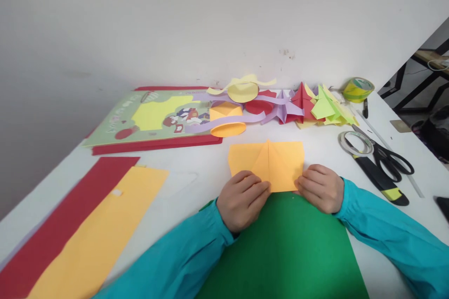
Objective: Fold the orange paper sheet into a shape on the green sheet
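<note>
A piece of orange paper (284, 163) with a raised crease down its middle is held up between my two hands. My left hand (243, 201) has its fingers closed on the lower edge, close to the centre crease. At the lower right corner, my right hand (321, 188) pinches the same paper, its thumb mostly hidden. Beneath both hands lies a large green sheet (287, 247), running toward the bottom of the view.
Orange (105, 229) and red strips (73, 210) lie at left. A green printed pad (147, 117) and folded paper shapes (284, 105) line the wall. Scissors (389, 156), a black-and-yellow cutter (379, 180), a white tape roll (358, 143) and a yellow-green tape roll (358, 89) sit at right.
</note>
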`<state>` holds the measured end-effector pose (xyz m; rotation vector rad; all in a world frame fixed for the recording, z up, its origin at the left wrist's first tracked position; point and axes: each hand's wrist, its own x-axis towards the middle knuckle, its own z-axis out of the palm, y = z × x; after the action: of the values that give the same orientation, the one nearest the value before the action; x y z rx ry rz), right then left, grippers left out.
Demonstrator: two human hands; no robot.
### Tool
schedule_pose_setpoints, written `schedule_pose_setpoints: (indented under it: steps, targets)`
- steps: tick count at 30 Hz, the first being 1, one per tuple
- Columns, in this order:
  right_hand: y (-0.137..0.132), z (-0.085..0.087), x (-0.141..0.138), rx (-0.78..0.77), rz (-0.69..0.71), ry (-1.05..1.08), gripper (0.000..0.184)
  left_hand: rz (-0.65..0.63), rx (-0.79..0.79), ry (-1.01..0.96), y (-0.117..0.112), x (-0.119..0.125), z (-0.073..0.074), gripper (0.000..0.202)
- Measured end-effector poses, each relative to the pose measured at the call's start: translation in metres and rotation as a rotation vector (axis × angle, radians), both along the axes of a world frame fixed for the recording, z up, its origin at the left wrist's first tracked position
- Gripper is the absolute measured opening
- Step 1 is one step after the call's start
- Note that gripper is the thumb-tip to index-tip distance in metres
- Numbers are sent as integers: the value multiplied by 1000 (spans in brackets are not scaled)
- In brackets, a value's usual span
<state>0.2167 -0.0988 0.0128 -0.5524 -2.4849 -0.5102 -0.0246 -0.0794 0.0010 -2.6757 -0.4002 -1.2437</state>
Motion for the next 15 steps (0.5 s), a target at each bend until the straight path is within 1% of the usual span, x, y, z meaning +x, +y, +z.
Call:
schedule_pose_setpoints:
  steps: [4, 11, 15]
  targets:
    - [-1, -3, -1, -19, -2, 18, 31, -12, -2, 3, 1, 0, -1, 11]
    - [0, -3, 1, -14, -9, 54, 32, -9, -10, 16, 2, 0, 0, 11]
    - [1, -3, 2, -36, 1, 73, 27, -18, -7, 21, 3, 0, 1, 10]
